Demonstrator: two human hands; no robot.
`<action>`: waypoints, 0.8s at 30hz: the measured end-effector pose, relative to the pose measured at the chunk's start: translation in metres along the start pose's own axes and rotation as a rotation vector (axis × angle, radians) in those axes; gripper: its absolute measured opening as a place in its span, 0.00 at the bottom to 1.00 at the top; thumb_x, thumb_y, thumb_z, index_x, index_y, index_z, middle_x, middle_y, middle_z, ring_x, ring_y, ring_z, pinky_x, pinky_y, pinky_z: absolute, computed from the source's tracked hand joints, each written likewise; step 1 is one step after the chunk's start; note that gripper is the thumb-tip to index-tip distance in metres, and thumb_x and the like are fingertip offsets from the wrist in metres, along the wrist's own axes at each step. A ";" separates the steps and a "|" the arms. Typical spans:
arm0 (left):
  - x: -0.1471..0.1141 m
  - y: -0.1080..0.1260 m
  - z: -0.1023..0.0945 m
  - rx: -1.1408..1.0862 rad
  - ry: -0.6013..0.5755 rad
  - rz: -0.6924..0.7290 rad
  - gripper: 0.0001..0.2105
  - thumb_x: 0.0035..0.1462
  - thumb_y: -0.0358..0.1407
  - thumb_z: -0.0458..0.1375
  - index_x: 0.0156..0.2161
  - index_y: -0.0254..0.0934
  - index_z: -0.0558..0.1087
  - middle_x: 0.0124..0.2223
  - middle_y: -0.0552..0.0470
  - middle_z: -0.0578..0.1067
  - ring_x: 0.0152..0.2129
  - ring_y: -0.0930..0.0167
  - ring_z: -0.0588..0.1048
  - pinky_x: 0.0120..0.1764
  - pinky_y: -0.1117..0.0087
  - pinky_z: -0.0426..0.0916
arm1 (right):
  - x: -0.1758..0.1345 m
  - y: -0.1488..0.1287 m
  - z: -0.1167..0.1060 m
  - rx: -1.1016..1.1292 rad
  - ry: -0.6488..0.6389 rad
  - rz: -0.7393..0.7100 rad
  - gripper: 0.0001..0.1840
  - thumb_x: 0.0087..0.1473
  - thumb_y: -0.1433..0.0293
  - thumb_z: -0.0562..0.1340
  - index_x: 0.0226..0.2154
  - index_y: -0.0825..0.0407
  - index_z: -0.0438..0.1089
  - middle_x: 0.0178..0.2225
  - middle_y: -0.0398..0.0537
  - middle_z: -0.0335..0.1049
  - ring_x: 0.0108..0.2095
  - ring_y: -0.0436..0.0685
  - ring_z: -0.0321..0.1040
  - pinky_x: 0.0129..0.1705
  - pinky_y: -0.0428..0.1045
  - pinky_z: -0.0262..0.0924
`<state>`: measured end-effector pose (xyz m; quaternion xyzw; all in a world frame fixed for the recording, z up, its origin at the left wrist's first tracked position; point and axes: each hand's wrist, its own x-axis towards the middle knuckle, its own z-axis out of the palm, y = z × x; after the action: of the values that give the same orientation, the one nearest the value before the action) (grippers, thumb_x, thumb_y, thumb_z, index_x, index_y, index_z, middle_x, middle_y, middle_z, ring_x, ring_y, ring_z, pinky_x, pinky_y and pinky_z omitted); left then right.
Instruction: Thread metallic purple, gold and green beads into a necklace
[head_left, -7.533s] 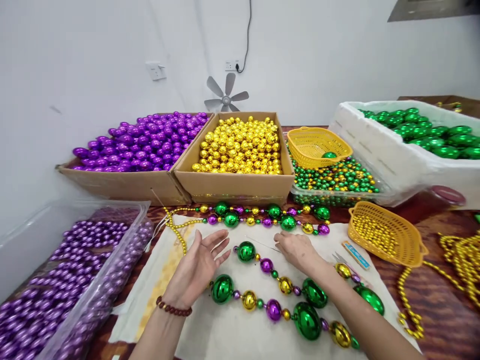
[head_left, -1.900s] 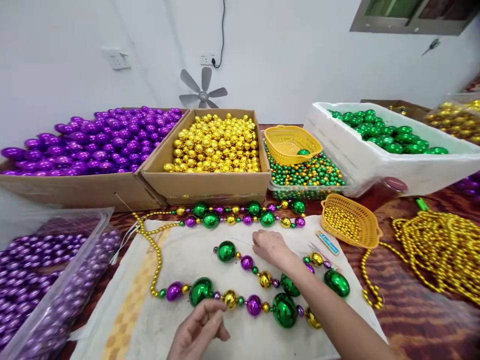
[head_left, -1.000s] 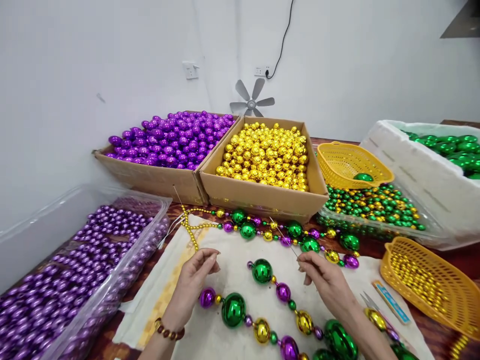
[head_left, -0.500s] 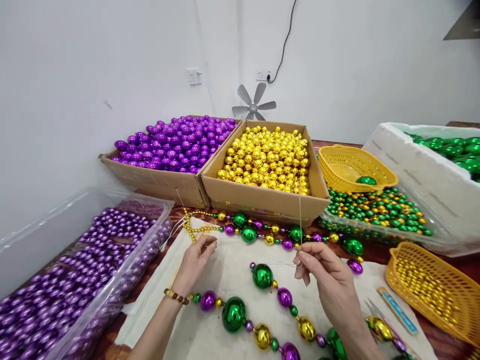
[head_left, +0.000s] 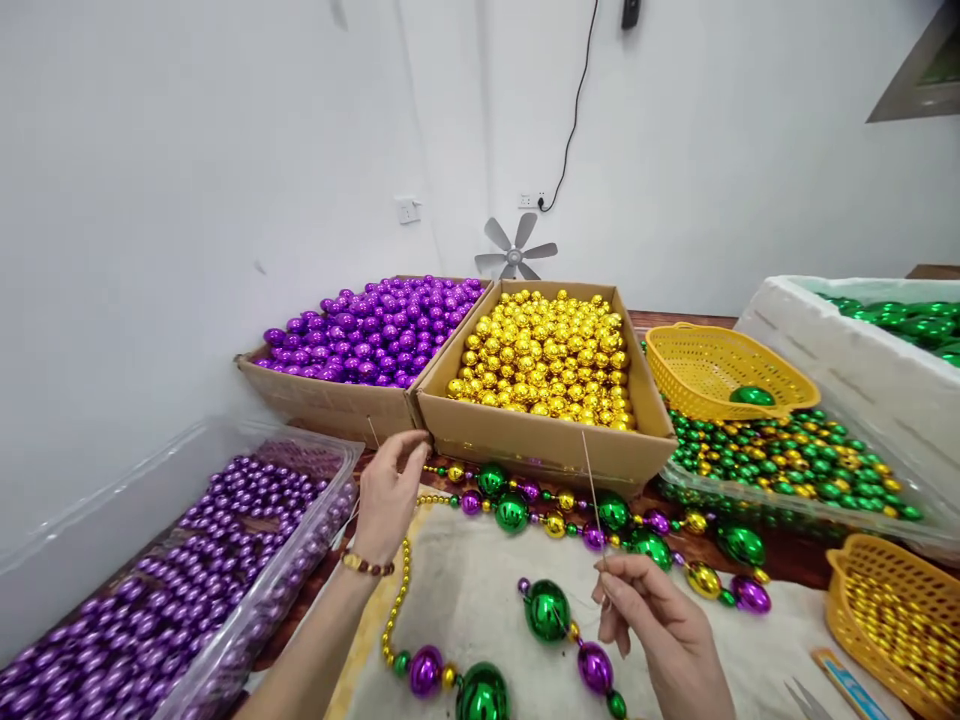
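Between the thumb and fingers of my right hand [head_left: 652, 625] is a long thin needle [head_left: 591, 475], pointing up, with a fine thread trailing below. Beside that hand lies a bead strand with a large green bead [head_left: 547, 610] and a purple bead [head_left: 595, 667]. My left hand [head_left: 390, 490] is open, fingers curved and thumb apart, near the front corner of the cardboard box of purple beads [head_left: 375, 335]. Below it, small gold beads [head_left: 388, 615] run into larger beads. A thin upright rod [head_left: 372, 430] shows partly behind that hand.
A box of gold beads [head_left: 547, 350] stands ahead. Purple beads fill a clear bin [head_left: 255, 560] at left. At right are yellow baskets [head_left: 727, 365], mixed small beads [head_left: 795, 465], a white foam box [head_left: 862, 370] and scissors [head_left: 806, 700]. Finished-looking strands [head_left: 512, 512] lie across the white cloth [head_left: 465, 570].
My left hand has moved up from the gold beads toward the purple box. The needle in my right hand now tilts left. The view has tipped upward, so everything sits lower.
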<state>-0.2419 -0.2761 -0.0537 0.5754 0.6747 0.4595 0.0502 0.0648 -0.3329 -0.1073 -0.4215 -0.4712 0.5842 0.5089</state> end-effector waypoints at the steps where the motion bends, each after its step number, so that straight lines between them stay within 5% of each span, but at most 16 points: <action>1: 0.018 0.006 -0.001 0.158 0.020 0.098 0.15 0.63 0.40 0.50 0.48 0.35 0.72 0.45 0.44 0.77 0.42 0.63 0.74 0.45 0.64 0.67 | -0.002 0.003 -0.001 0.009 0.015 0.014 0.11 0.57 0.59 0.63 0.36 0.49 0.71 0.28 0.43 0.69 0.23 0.50 0.67 0.22 0.44 0.58; 3: 0.054 0.018 0.003 0.407 -0.054 0.229 0.15 0.64 0.37 0.48 0.48 0.33 0.72 0.47 0.41 0.75 0.45 0.62 0.71 0.50 0.61 0.63 | -0.005 0.007 -0.004 0.019 0.039 0.030 0.10 0.57 0.60 0.64 0.36 0.49 0.71 0.28 0.43 0.69 0.23 0.50 0.67 0.23 0.43 0.58; 8: 0.129 0.034 0.035 0.588 -0.305 0.220 0.14 0.59 0.38 0.56 0.45 0.30 0.75 0.49 0.37 0.74 0.50 0.54 0.67 0.53 0.51 0.58 | -0.011 0.005 -0.005 0.037 0.057 0.018 0.09 0.57 0.62 0.64 0.37 0.50 0.71 0.29 0.43 0.70 0.22 0.48 0.66 0.22 0.43 0.59; 14: 0.170 0.042 0.058 0.714 -0.579 0.102 0.12 0.49 0.38 0.64 0.39 0.35 0.78 0.45 0.38 0.77 0.45 0.53 0.73 0.49 0.51 0.63 | -0.007 -0.008 0.001 0.053 0.024 -0.008 0.07 0.59 0.64 0.63 0.37 0.50 0.71 0.29 0.42 0.70 0.23 0.47 0.67 0.23 0.42 0.59; 17: 0.168 0.046 0.058 0.712 -0.552 0.102 0.13 0.50 0.34 0.62 0.42 0.35 0.77 0.45 0.37 0.77 0.44 0.54 0.73 0.47 0.53 0.65 | -0.002 -0.013 0.008 0.043 0.001 -0.024 0.06 0.60 0.65 0.62 0.37 0.50 0.71 0.29 0.42 0.70 0.24 0.47 0.67 0.24 0.42 0.58; 20: 0.150 0.053 0.046 0.672 -0.414 0.163 0.21 0.56 0.33 0.56 0.55 0.34 0.70 0.52 0.36 0.71 0.45 0.58 0.72 0.48 0.57 0.66 | 0.002 -0.015 0.022 0.057 -0.038 -0.024 0.06 0.60 0.65 0.62 0.36 0.51 0.71 0.28 0.42 0.71 0.24 0.47 0.67 0.23 0.42 0.56; 24: 0.095 0.059 0.024 0.244 -0.163 0.265 0.20 0.57 0.35 0.56 0.55 0.37 0.70 0.50 0.43 0.69 0.42 0.64 0.72 0.49 0.60 0.66 | 0.011 -0.019 0.053 0.136 -0.119 -0.019 0.05 0.59 0.68 0.62 0.35 0.52 0.71 0.27 0.41 0.71 0.23 0.47 0.68 0.23 0.41 0.56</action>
<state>-0.2158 -0.1888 0.0166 0.6961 0.6376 0.3291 -0.0263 0.0156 -0.3279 -0.0782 -0.3461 -0.4635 0.6341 0.5131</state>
